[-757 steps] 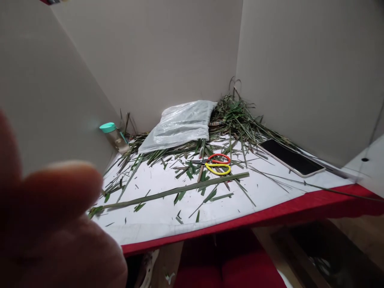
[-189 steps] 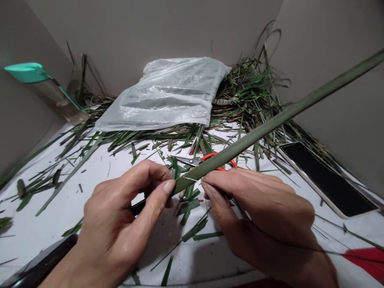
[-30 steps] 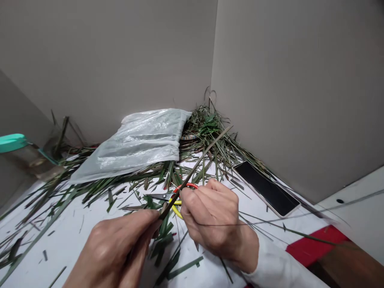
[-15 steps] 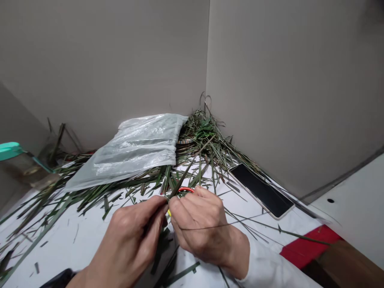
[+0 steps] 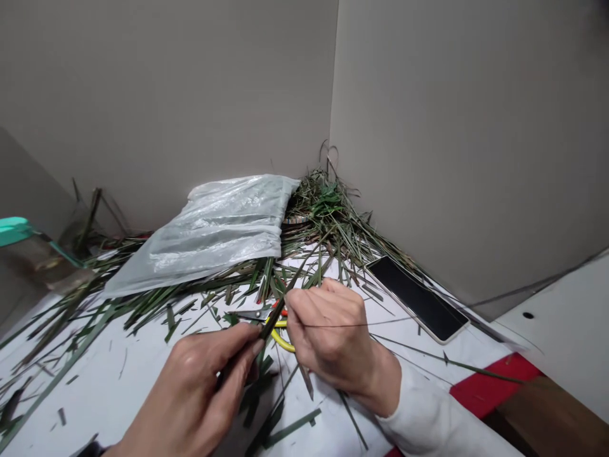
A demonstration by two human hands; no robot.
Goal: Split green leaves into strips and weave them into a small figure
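Note:
My left hand (image 5: 200,381) pinches a long dark green grass blade (image 5: 278,311) between thumb and forefinger. The blade slants up and away towards the back pile. Just to the right, my right hand (image 5: 333,339) is closed, its fingertips touching or very near the blade. A thin strand (image 5: 390,322) runs from the right hand out to the right, so the fingers appear to grip it; the grip itself is hidden. Scissors with yellow and red handles (image 5: 281,343) lie on the table behind both hands, partly covered by the right one.
A translucent plastic bag (image 5: 223,231) covers part of the leaves. A grass pile (image 5: 328,203) fills the corner by the walls. A phone (image 5: 419,298) lies at right. At left stands a clear container with a turquoise lid (image 5: 14,230). Leaf scraps litter the white tabletop (image 5: 118,368).
My right hand has moved slightly up and right, away from the left, and the strand now stretches farther right. More of the scissors shows between the hands. The left hand keeps its pinch.

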